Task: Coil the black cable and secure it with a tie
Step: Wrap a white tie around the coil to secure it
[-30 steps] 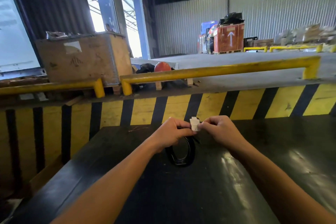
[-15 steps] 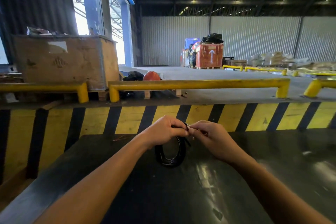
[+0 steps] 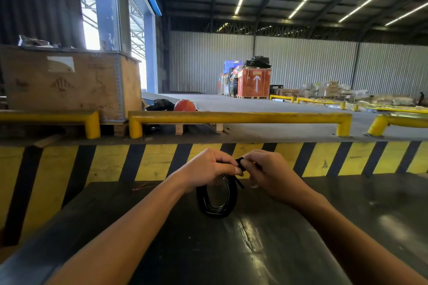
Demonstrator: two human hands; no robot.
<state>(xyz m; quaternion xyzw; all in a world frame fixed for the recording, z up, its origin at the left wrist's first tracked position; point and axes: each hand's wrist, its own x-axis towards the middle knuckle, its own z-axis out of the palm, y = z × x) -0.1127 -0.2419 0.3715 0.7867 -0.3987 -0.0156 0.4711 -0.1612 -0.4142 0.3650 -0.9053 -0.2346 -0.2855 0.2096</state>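
Note:
The black cable (image 3: 216, 206) hangs as a coiled loop, its bottom resting on the black table (image 3: 301, 238). My left hand (image 3: 208, 169) grips the top of the coil from the left. Close beside it, my right hand (image 3: 264, 173) pinches a short black strap, the tie (image 3: 240, 161), between thumb and fingers at the top of the coil. A loose black end (image 3: 239, 182) sticks out below the fingers. The top of the coil is hidden inside both hands.
A yellow and black striped wall (image 3: 150, 159) rises just behind the table's far edge. Above it run yellow guard rails (image 3: 231, 118). A wooden crate (image 3: 69, 81) stands at the back left, an orange crate (image 3: 254, 82) far back on the warehouse floor.
The white piece seen between my fingers a second ago is out of sight. Both hands stay on the top of the coil. My head has tilted up.

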